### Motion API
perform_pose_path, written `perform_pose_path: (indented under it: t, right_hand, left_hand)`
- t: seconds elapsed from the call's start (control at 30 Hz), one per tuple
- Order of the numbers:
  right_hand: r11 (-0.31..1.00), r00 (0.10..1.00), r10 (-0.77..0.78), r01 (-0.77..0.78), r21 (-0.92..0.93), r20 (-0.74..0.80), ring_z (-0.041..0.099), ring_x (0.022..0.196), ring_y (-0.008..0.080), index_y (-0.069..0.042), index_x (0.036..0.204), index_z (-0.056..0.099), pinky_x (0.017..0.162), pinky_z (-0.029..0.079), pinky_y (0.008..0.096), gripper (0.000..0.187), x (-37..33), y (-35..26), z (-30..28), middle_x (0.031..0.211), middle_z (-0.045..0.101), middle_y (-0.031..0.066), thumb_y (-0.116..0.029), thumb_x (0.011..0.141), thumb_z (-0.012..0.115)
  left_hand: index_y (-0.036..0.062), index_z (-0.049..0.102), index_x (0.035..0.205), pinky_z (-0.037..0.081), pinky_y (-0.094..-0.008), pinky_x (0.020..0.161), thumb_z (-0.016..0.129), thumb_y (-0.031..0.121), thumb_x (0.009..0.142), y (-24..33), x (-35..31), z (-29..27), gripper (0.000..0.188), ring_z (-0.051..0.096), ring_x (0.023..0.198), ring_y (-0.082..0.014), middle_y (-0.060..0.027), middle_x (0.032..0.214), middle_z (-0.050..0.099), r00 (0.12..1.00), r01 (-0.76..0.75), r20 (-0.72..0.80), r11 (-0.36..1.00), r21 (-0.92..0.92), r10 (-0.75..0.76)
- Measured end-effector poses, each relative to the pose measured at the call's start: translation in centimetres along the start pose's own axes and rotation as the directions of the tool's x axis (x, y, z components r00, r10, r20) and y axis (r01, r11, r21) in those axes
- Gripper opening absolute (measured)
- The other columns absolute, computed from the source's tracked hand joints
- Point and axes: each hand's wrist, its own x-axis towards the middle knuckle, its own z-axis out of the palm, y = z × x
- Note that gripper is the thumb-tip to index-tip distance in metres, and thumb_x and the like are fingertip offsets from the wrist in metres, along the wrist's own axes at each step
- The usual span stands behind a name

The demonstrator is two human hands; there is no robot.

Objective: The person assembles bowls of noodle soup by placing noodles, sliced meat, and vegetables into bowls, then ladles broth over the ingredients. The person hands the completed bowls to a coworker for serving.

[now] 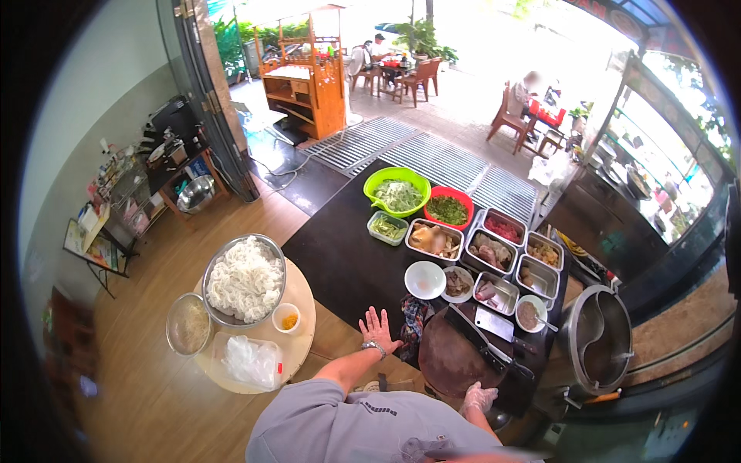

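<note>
beside the round board [451,359] with its cleaver [475,336], left hand [378,328] spread released, gloved right hand [478,399] loose.

Bright daylight from the open front, overexposed outdoors, fisheye bending, dark blurred rim

Head-worn fisheye, steeply downward, high overhead

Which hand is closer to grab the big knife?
Probably the right hand: gloved, it rests at the round chopping board's edge, where the cleaver lies. The bare left hand hovers spread, farther away.
</note>
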Motion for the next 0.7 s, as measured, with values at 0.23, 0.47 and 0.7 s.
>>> perform_pose_path:
  t: [0.23, 0.47, 0.7]
  right_hand:
    - [0.956, 0.98, 0.177, -0.15, 0.253, -0.087, 0.038, 0.148, 0.0442, 0.008, 0.157, 0.023, 0.121, 0.037, 0.0489, 0.084, -0.6, -4.2, 0.4, 0.161, 0.031, 0.0335, -0.037, 0.098, 0.061]
    - [0.949, 0.905, 0.23, -0.127, 0.288, -0.358, 0.046, 0.141, 0.043, 0.007, 0.154, 0.031, 0.117, 0.041, 0.0497, 0.074, -1.3, -6.4, 2.7, 0.157, 0.039, 0.0286, -0.032, 0.099, 0.061]
    - [0.985, 0.828, 0.119, -0.028, 0.171, -0.549, 0.05, 0.138, 0.0392, 0.004, 0.153, 0.036, 0.114, 0.042, 0.0487, 0.071, -0.9, -5.6, 4.6, 0.153, 0.046, 0.0263, -0.031, 0.097, 0.062]
  left_hand:
    - [0.0062, 0.001, 0.166, 0.015, -0.0631, 0.124, 0.075, 0.042, 0.071, -5.0, 1.4, 0.1, 0.126, 0.003, 0.158, -0.0496, -0.0309, 0.17, 0.0, 0.978, 0.131, -0.104, 0.923, -0.363, -0.18]
    - [0.0098, -0.012, 0.165, 0.005, -0.0639, 0.125, 0.085, 0.074, 0.06, -8.4, 4.9, -2.7, 0.157, -0.016, 0.157, -0.0453, -0.0306, 0.168, -0.019, 0.914, 0.227, 0.354, 0.973, -0.049, -0.195]
    - [0.0022, -0.032, 0.156, -0.007, -0.064, 0.123, 0.085, 0.086, 0.046, -8.3, 5.1, -1.6, 0.181, -0.033, 0.148, -0.0537, -0.0406, 0.157, -0.034, 0.887, 0.134, 0.441, 0.99, 0.033, -0.135]
